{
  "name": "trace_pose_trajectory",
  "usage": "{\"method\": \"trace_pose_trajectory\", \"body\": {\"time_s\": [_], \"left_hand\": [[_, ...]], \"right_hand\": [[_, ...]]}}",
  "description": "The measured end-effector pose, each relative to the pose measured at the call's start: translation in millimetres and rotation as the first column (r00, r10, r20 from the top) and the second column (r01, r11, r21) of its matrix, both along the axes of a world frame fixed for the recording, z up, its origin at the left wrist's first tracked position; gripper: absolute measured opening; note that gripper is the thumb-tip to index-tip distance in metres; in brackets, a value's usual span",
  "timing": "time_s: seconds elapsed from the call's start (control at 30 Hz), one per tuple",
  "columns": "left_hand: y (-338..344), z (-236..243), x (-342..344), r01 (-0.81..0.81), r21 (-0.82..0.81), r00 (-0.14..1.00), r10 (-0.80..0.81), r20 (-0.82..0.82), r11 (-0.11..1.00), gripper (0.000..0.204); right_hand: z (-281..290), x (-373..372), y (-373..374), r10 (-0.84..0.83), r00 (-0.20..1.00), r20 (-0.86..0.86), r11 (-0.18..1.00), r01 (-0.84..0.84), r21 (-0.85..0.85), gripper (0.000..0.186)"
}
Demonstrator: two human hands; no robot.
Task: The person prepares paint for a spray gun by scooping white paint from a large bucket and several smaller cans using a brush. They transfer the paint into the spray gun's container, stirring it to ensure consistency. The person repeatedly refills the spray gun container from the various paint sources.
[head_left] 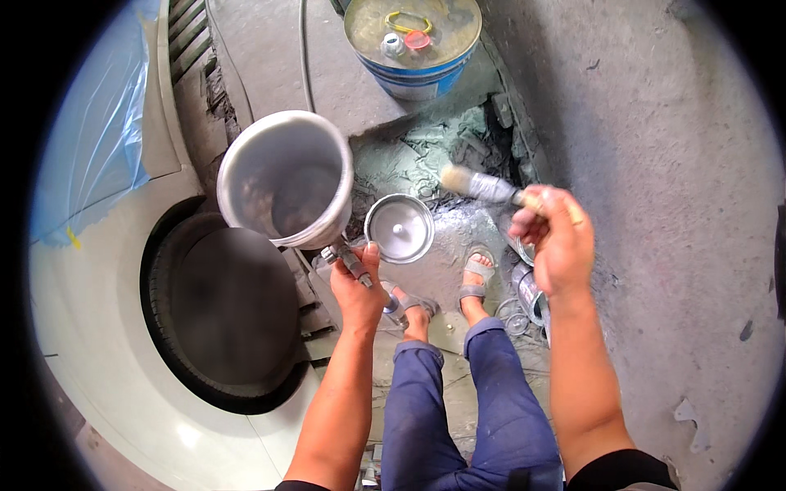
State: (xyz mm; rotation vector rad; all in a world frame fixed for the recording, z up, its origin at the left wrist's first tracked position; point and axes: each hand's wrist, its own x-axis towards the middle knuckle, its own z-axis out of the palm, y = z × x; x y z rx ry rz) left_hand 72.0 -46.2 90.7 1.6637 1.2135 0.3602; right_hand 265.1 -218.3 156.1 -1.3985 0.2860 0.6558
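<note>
Head view: left hand (358, 288) grips the spray-gun cup (286, 178); right hand (559, 241) clasps the brush (483, 186). Steady the cup, seemingly empty, while brushing.

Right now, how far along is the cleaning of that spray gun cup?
The round lid is already off, lying on the dusty ground. In hand: the left hand holds the spray gun with its open metal cup, and the right hand holds a paintbrush beside it. The cup's inside looks grey and smeared, so brushing seems mostly ahead.
</note>
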Motion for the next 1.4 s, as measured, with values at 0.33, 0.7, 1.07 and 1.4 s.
{"method": "trace_pose_trajectory", "body": {"time_s": [0.33,0.7,1.07,1.4], "left_hand": [[22,-25,-22,-0.003,-0.138,0.999,0.009,0.045,0.990,0.024],[31,1,-15,-0.065,-0.310,0.987,0.106,0.117,0.949,0.023],[40,10,-5,-0.060,-0.354,0.963,0.147,0.225,0.933,0.021],[20,22,1,0.205,-0.479,0.960,-0.079,0.270,0.853,0.015]], "right_hand": [[-153,23,-29,0.058,0.942,0.331,0.926,0.073,-0.371,0.023],[-141,142,92,0.594,0.270,0.758,0.788,-0.008,-0.615,0.028],[-101,-4,58,0.554,0.832,-0.010,0.832,-0.554,-0.029,0.029],[-65,-106,21,0.076,0.955,-0.288,0.908,0.053,0.415,0.033]]}}
